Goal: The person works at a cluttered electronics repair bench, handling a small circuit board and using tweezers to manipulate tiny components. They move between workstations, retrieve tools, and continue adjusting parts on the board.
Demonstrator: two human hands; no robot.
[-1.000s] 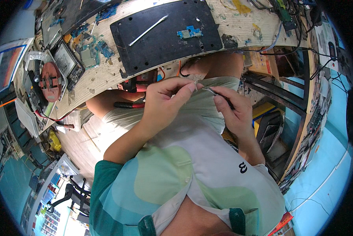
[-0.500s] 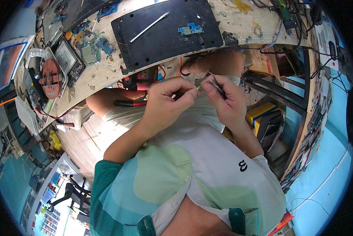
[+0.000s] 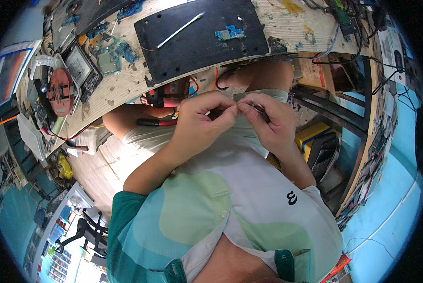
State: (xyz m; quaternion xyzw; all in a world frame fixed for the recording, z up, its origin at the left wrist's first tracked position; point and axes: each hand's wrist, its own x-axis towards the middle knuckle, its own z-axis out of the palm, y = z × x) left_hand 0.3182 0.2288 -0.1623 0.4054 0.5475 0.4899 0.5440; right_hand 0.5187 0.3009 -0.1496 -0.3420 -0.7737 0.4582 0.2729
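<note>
Pinching small part [image 3: 236, 106] | left hand [image 3: 203, 121] and right hand [image 3: 268, 121] fingertips meeting, grasping it

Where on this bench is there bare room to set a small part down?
The black mat is mostly bare between the white stick and the small blue board, and below them. Bare wood lies right of the mat, up to the cables. The left end, around the opened devices and the red round part, is crowded.
</note>
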